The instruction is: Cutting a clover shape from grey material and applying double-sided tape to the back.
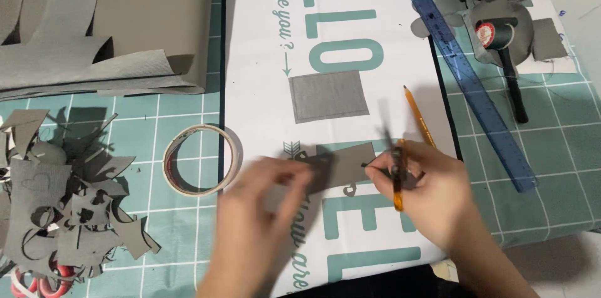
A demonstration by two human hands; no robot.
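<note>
My left hand (263, 195) is pinching a grey fabric piece (341, 163), while my right hand (426, 188) grips small amber-handled scissors (395, 169) at its edge. A tape roll (201, 160) sits just left.

Both hands are smeared by motion: the left hand (266, 198) is a blur, so its fingers cannot be told apart, and its wrist runs off the bottom edge. The right hand (426, 185) covers most of the orange-handled scissors (397, 176), whose blades are a faint streak. The grey piece (344, 163) between them is partly hidden, its outline perhaps rectangular. Red handles (37, 284) lie mostly buried under grey scraps (69, 210).
</note>
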